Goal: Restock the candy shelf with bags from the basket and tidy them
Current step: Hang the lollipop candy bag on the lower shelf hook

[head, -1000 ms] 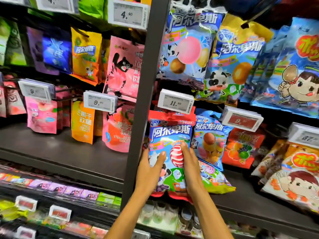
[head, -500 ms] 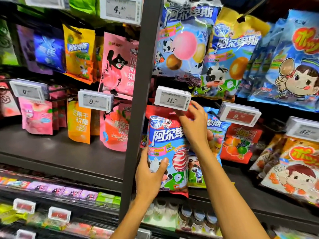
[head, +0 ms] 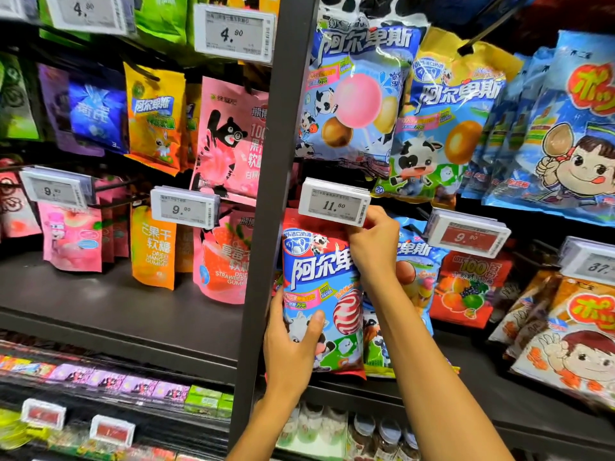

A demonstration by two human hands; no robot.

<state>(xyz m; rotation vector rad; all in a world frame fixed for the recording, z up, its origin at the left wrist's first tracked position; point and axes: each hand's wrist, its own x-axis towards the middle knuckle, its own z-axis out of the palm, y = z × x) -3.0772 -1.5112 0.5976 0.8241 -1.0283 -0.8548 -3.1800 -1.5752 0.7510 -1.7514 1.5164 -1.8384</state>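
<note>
A red and blue lollipop candy bag (head: 319, 294) hangs below the 11.60 price tag (head: 334, 202), just right of the dark shelf upright (head: 276, 194). My left hand (head: 293, 347) grips the bag's lower left corner, thumb across its front. My right hand (head: 372, 247) holds the bag's top right edge right under the price tag, fingers curled behind it. More bags of the same kind hang behind it. The basket is out of view.
A blue lollipop bag (head: 416, 271) and an orange fruit candy bag (head: 466, 287) hang to the right. Larger bags (head: 352, 94) hang on the row above. Pink and orange gummy pouches (head: 153, 247) fill the left bay. Jars (head: 366, 434) stand on the shelf below.
My right hand rose from the bag's lower right side to its top edge under the price tag. The bag moved up a little. My left hand kept its grip.
</note>
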